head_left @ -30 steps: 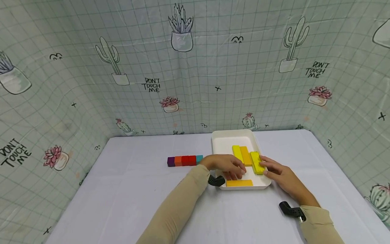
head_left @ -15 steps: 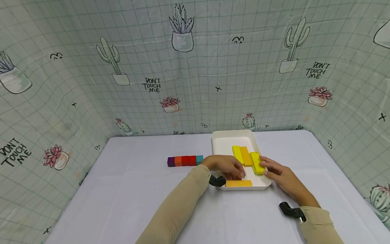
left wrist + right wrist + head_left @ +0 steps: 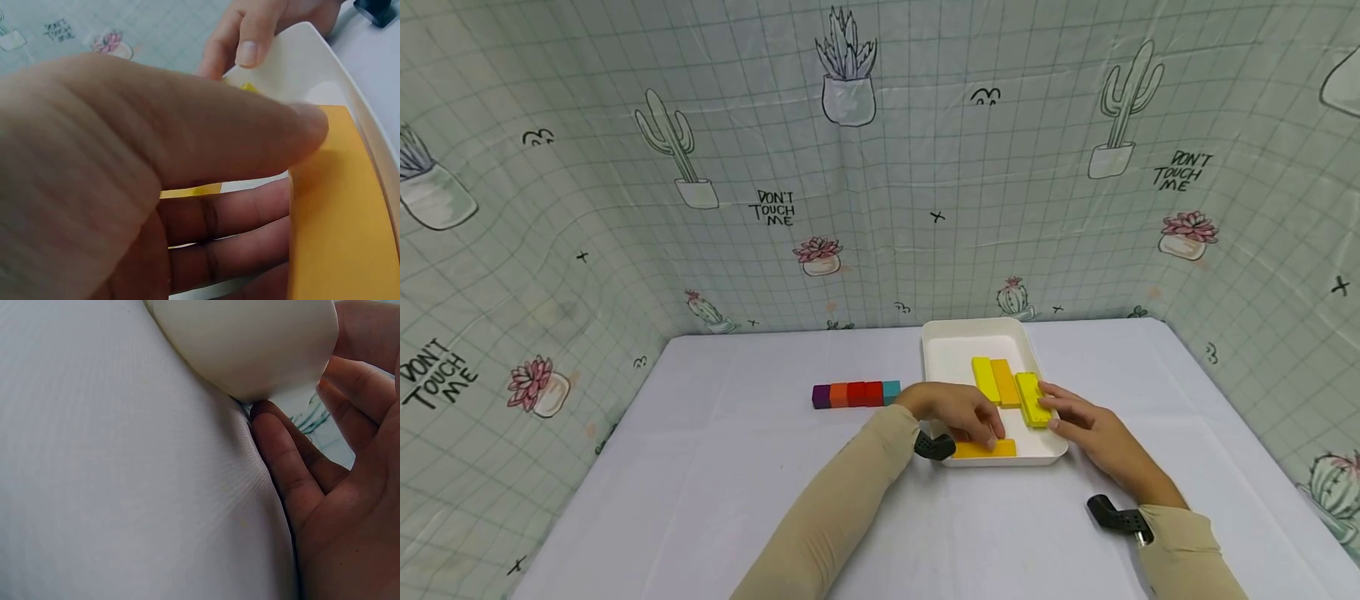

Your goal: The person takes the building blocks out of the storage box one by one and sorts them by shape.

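Observation:
A white tray (image 3: pixel 973 342) stands at the table's right middle. Inside it my left hand (image 3: pixel 951 407) pinches a flat orange block (image 3: pixel 350 212) lying along the near wall. The thumb presses on its top and the other fingers lie against its side. At the tray's right rim my right hand (image 3: pixel 1097 433) grips the edge, with fingertips over it close to a yellow block (image 3: pixel 1032 402). In the right wrist view its lower fingers touch the outside of the tray's corner. A second yellow block (image 3: pixel 984 377) and another orange block (image 3: pixel 1006 383) lie side by side in the tray.
Left of the tray is a row of small cubes: purple (image 3: pixel 821 397), orange (image 3: pixel 838 396), red (image 3: pixel 865 394) and teal (image 3: pixel 891 391). The left forearm reaches across the white table (image 3: pixel 715 467). A patterned cloth (image 3: pixel 880 183) hangs behind and on both sides.
My left thumb has come down onto the near orange block, which has slid slightly left. The right hand and the other blocks stay where they were.

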`<control>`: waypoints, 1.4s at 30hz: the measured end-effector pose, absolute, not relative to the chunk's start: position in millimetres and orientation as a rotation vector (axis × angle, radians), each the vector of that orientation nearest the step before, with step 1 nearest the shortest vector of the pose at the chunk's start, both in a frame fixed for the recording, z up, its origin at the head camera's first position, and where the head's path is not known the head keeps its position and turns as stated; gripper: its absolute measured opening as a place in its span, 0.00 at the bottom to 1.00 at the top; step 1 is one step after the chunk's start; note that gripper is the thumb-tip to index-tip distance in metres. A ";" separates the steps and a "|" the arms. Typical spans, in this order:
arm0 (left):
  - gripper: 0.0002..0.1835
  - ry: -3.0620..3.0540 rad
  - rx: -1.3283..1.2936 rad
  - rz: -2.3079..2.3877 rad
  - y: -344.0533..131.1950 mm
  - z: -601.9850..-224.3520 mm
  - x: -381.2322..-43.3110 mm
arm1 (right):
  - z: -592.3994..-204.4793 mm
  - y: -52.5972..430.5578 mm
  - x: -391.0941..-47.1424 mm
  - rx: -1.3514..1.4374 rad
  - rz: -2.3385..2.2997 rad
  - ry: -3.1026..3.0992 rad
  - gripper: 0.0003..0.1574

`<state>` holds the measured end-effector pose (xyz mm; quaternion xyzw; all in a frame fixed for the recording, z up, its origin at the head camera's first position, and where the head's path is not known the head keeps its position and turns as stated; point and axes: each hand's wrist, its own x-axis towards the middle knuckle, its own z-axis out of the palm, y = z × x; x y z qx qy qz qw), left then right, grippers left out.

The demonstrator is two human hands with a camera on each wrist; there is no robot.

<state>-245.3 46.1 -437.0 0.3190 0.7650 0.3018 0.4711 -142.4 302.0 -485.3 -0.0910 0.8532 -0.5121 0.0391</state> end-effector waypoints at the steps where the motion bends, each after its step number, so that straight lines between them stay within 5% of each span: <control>1: 0.07 1.873 0.791 0.739 46.1 -436.8 -245.4 | -484.9 302.0 -142.6 -0.276 -1.572 2.616 0.27; 16: 0.25 1.928 0.789 0.877 40.4 -434.2 -247.2 | -481.6 300.1 -141.6 -0.267 -1.531 2.633 0.28; 42: 0.22 1.949 0.562 1.533 6.6 -432.6 -237.8 | -478.5 299.8 -140.0 -0.235 -1.543 2.594 0.29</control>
